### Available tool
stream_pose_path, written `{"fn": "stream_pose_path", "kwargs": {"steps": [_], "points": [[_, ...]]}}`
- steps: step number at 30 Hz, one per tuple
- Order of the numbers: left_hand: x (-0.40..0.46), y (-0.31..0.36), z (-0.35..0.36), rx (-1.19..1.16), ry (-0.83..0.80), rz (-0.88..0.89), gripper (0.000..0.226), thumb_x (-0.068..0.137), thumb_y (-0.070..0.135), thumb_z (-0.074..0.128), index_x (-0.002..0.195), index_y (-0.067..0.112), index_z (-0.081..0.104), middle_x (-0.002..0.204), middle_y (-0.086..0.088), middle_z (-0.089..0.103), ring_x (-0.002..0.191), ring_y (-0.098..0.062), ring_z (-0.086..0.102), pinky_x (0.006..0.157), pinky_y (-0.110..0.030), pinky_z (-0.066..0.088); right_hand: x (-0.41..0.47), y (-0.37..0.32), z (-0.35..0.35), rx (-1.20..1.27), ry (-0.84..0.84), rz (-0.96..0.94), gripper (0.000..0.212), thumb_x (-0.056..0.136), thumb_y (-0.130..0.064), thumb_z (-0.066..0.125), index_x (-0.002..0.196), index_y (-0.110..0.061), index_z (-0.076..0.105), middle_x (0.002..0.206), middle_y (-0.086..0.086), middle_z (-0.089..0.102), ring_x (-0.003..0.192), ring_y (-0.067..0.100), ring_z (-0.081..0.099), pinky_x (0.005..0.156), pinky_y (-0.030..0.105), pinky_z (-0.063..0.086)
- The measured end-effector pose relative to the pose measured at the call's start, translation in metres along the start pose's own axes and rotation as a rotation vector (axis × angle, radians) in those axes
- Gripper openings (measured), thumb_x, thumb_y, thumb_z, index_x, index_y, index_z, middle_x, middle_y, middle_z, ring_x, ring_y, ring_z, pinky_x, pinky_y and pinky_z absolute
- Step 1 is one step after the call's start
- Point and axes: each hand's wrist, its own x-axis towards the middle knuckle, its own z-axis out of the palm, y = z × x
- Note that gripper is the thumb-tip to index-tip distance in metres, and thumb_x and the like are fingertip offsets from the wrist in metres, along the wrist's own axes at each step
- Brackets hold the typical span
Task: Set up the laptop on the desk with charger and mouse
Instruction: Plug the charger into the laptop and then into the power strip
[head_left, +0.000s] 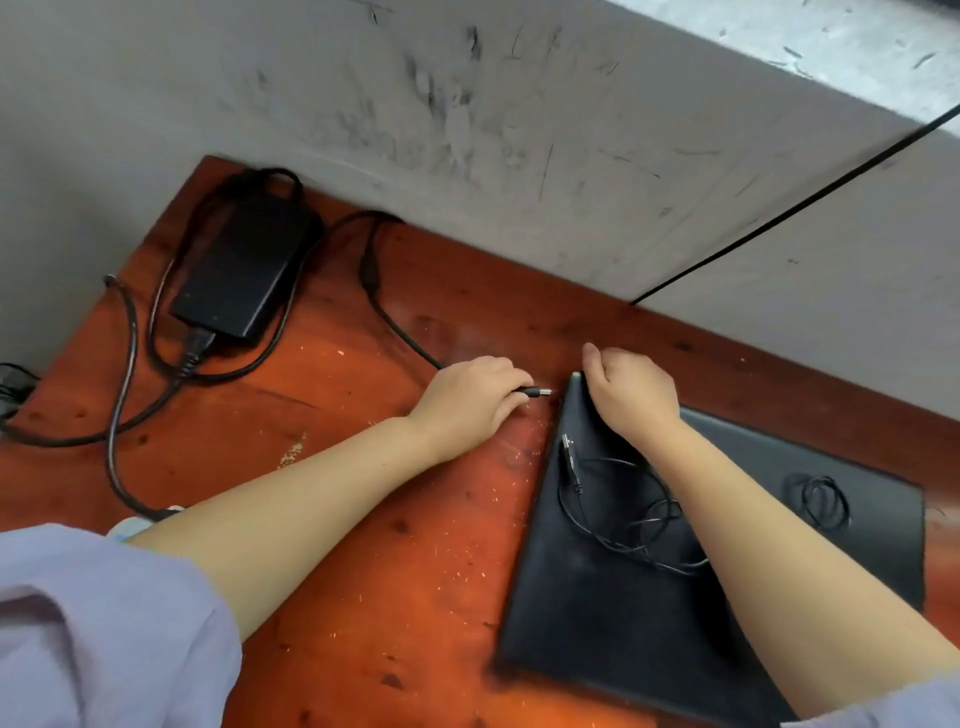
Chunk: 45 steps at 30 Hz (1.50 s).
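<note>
With the closed laptop (649, 597) flat on the tabletop (337, 467), the left hand (467, 400) pinches the charger plug (537, 392) in its fingers just beside the laptop's rear corner, which the curled right hand (631, 397) steadies; the plug should probably go in level, without forcing

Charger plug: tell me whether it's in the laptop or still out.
Out. The left hand holds the charger plug with its metal tip bare, just short of the closed laptop corner, which the right hand steadies.
</note>
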Motion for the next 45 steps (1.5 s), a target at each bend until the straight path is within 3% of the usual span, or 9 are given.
{"fn": "stream_pose_path", "kwargs": {"steps": [2, 7, 14, 19, 22, 28, 36, 40, 45], "points": [[0.005, 0.006, -0.003, -0.034, 0.003, 0.045, 0.039, 0.088, 0.035, 0.039, 0.101, 0.013, 0.069, 0.085, -0.006, 0.067, 0.085, -0.028, 0.065, 0.068, -0.034, 0.053, 0.0, 0.001, -0.005, 0.008, 0.023, 0.003, 0.051, 0.099, -0.034, 0.029, 0.053, -0.013, 0.037, 0.068, 0.009, 0.053, 0.07, 0.031, 0.051, 0.061, 0.033, 0.032], [0.013, 0.013, -0.014, -0.067, 0.004, 0.12, 0.04, 0.087, 0.034, 0.038, 0.1, 0.013, 0.07, 0.085, -0.006, 0.068, 0.085, -0.027, 0.065, 0.068, -0.035, 0.056, 0.001, 0.008, -0.014, 0.099, 0.075, -0.009, 0.052, 0.099, -0.034, 0.031, 0.065, -0.001, 0.052, 0.071, 0.015, 0.06, 0.07, 0.028, 0.049, 0.061, 0.033, 0.032], [0.016, 0.018, -0.022, -0.015, 0.013, 0.192, 0.043, 0.087, 0.035, 0.036, 0.097, 0.012, 0.071, 0.083, -0.006, 0.068, 0.082, -0.028, 0.064, 0.062, -0.039, 0.056, -0.004, 0.006, -0.024, 0.129, 0.113, -0.027, 0.051, 0.098, -0.033, 0.032, 0.055, -0.008, 0.04, 0.065, 0.012, 0.053, 0.067, 0.03, 0.046, 0.059, 0.033, 0.029], [0.015, 0.023, -0.022, -0.014, 0.023, 0.254, 0.038, 0.086, 0.031, 0.04, 0.091, 0.011, 0.072, 0.077, -0.005, 0.068, 0.076, -0.027, 0.065, 0.059, -0.033, 0.057, -0.007, 0.003, -0.022, 0.134, 0.105, -0.037, 0.053, 0.098, -0.034, 0.033, 0.071, 0.004, 0.056, 0.075, 0.017, 0.063, 0.073, 0.032, 0.051, 0.066, 0.037, 0.039], [0.015, 0.026, -0.021, -0.02, 0.043, 0.254, 0.039, 0.085, 0.03, 0.039, 0.089, 0.01, 0.072, 0.076, -0.005, 0.068, 0.074, -0.027, 0.065, 0.059, -0.033, 0.057, -0.008, 0.003, -0.022, 0.163, 0.116, -0.038, 0.052, 0.097, -0.034, 0.033, 0.065, 0.003, 0.05, 0.07, 0.018, 0.06, 0.072, 0.035, 0.053, 0.062, 0.036, 0.037], [0.019, 0.028, -0.009, -0.001, 0.085, 0.246, 0.037, 0.084, 0.027, 0.039, 0.083, 0.008, 0.07, 0.07, -0.006, 0.066, 0.07, -0.028, 0.065, 0.055, -0.034, 0.056, -0.006, 0.001, -0.017, 0.138, 0.135, -0.038, 0.052, 0.098, -0.032, 0.034, 0.05, -0.013, 0.03, 0.057, 0.004, 0.044, 0.064, 0.029, 0.045, 0.059, 0.033, 0.028], [0.019, 0.015, 0.007, 0.055, 0.026, 0.233, 0.034, 0.083, 0.029, 0.039, 0.08, 0.008, 0.065, 0.072, -0.006, 0.064, 0.071, -0.028, 0.064, 0.05, -0.036, 0.055, 0.001, 0.0, -0.001, 0.098, 0.088, -0.008, 0.052, 0.098, -0.034, 0.034, 0.05, -0.013, 0.031, 0.056, 0.002, 0.044, 0.065, 0.029, 0.044, 0.06, 0.032, 0.027], [0.021, 0.011, 0.015, 0.163, 0.04, 0.254, 0.017, 0.078, 0.021, 0.057, 0.067, 0.009, 0.064, 0.07, -0.006, 0.061, 0.067, -0.027, 0.061, 0.051, -0.029, 0.052, 0.001, 0.002, 0.009, 0.055, 0.081, -0.052, 0.052, 0.099, -0.032, 0.034, 0.049, -0.015, 0.032, 0.062, 0.001, 0.045, 0.065, 0.027, 0.046, 0.058, 0.031, 0.029], [0.017, 0.009, 0.027, 0.186, 0.012, 0.171, 0.015, 0.069, 0.016, 0.078, 0.071, 0.01, 0.064, 0.074, -0.006, 0.06, 0.069, -0.027, 0.059, 0.056, -0.031, 0.048, -0.002, 0.01, 0.019, 0.073, 0.086, -0.139, 0.043, 0.098, -0.027, 0.04, 0.066, -0.005, 0.057, 0.074, 0.009, 0.053, 0.073, 0.032, 0.055, 0.057, 0.03, 0.031]]}}
